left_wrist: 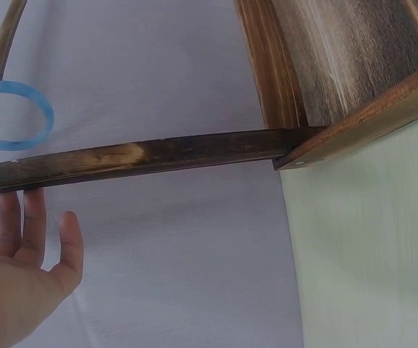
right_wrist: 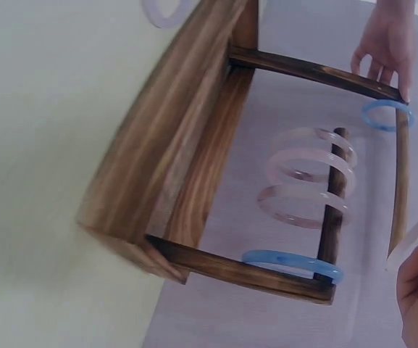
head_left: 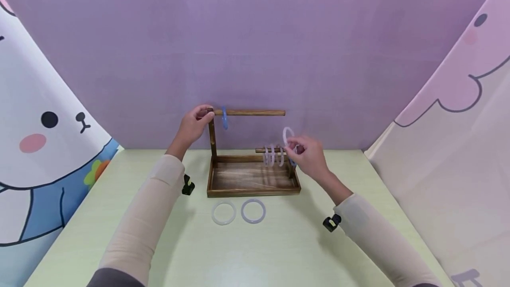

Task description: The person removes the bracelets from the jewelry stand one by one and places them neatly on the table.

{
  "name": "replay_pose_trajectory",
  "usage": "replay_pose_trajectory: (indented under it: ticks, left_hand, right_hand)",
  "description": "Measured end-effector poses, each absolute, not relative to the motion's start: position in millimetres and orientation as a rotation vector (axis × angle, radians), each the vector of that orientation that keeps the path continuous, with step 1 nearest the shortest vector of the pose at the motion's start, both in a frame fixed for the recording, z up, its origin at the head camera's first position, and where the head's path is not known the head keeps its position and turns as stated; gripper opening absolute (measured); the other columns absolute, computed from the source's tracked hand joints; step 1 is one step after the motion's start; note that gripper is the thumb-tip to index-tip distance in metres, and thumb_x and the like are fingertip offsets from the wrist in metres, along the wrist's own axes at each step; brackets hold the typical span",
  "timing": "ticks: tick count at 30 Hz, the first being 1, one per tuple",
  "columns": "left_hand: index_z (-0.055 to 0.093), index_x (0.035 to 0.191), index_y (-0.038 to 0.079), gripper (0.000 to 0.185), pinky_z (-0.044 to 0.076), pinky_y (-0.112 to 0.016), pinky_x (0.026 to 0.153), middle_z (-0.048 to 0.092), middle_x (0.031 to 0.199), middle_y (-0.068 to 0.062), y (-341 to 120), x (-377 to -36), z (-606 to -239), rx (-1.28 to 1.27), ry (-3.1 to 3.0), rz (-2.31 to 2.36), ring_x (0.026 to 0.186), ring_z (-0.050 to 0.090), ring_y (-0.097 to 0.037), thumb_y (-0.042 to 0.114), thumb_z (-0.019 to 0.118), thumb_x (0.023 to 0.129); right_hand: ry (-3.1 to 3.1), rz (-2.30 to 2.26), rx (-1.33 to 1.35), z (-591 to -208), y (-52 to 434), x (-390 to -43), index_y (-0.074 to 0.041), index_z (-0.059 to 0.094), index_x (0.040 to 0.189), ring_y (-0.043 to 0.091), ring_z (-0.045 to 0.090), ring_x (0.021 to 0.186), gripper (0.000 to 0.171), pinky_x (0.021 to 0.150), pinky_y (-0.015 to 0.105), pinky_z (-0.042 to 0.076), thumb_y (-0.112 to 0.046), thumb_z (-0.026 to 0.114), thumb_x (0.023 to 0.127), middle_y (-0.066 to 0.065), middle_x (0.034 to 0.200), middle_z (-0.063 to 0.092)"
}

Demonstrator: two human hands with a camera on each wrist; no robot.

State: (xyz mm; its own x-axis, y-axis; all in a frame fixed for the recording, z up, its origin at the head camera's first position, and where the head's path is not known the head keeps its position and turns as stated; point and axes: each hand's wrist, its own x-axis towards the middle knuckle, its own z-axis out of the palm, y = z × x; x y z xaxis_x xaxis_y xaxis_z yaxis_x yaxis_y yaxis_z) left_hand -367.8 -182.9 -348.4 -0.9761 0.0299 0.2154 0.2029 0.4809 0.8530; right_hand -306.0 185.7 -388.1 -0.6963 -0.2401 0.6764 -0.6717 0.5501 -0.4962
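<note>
A dark wooden bangle stand [head_left: 255,193] has a long upper bar [head_left: 255,113], a short lower bar and a tray base. My left hand [head_left: 193,124] holds the top of its tall left post [left_wrist: 158,156]. Close by, a blue bangle [head_left: 225,118] hangs on the upper bar. My right hand [head_left: 311,156] pinches a pale, whitish bangle [head_left: 287,135], raised between the two bars near their free ends. Several pale pink bangles [right_wrist: 310,170] hang on the lower bar, with another blue bangle [right_wrist: 288,262] by its post, partly behind my right hand in the head view.
On the pale green table [head_left: 255,256], in front of the tray, lie a whitish bangle [head_left: 214,218] and a pale lilac bangle [head_left: 243,218]. A purple cloth [head_left: 255,48] hangs behind the stand. Printed cartoon cloths [head_left: 52,154] flank both sides.
</note>
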Motion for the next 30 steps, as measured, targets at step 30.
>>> replay_pose_trajectory:
  ticks: [30]
  left_hand:
    - [0.056, 0.140, 0.017, 0.045, 0.046, -0.054, 0.108, 0.055, 0.145, -0.015, -183, -370, -350, -0.208, -2.550, -1.480, 0.133, 0.052, -0.032, 0.045, 0.054, 0.104]
  right_hand:
    - [-2.449, 0.935, 1.320, -427, 194, -263, -0.009, 0.079, 0.100, -0.004, 0.055, 0.064, 0.015, 0.053, 0.014, 0.050, -0.005, 0.079, 0.086, -0.002, 0.082, 0.067]
